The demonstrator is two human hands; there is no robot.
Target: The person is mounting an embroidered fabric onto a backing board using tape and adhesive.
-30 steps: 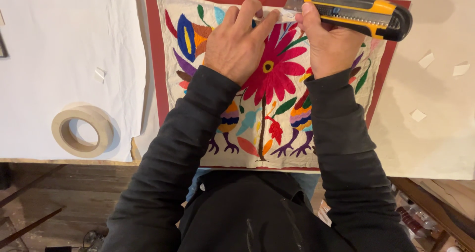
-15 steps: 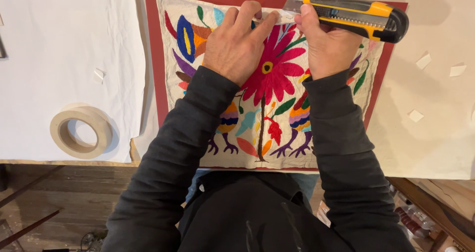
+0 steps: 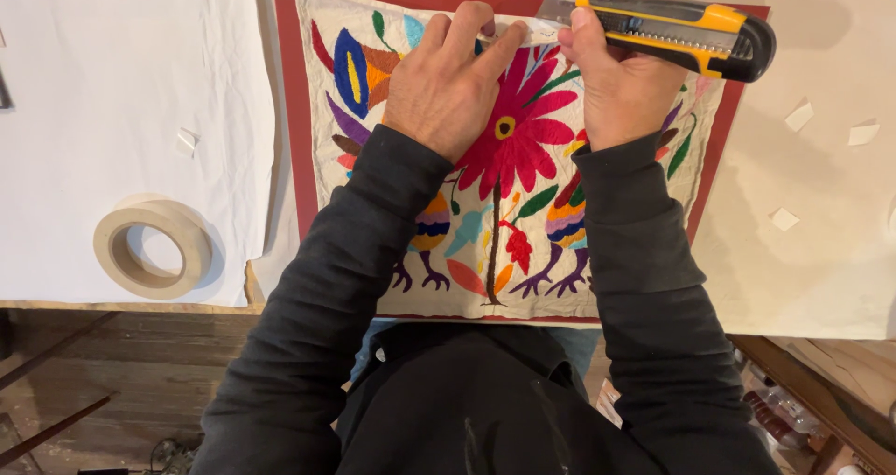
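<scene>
A cream cloth (image 3: 504, 223) embroidered with a large pink flower, birds and leaves lies on a dark red board (image 3: 287, 130). My left hand (image 3: 448, 83) presses flat on the cloth near its top edge, fingers spread toward a strip of pale tape (image 3: 523, 34). My right hand (image 3: 621, 74) grips a yellow and black utility knife (image 3: 672, 32), held sideways with its blade end pointing left at the tape by the cloth's top edge. Both arms wear dark sleeves.
A roll of beige tape (image 3: 152, 246) lies on white paper (image 3: 121, 111) at the left. Small cut paper scraps (image 3: 798, 116) are scattered on the cream sheet to the right, one (image 3: 187, 142) on the left. The table edge and wooden floor (image 3: 112, 382) run below.
Almost nothing differs; the knife and both hands have stayed at the cloth's top edge with only a slight shift.
</scene>
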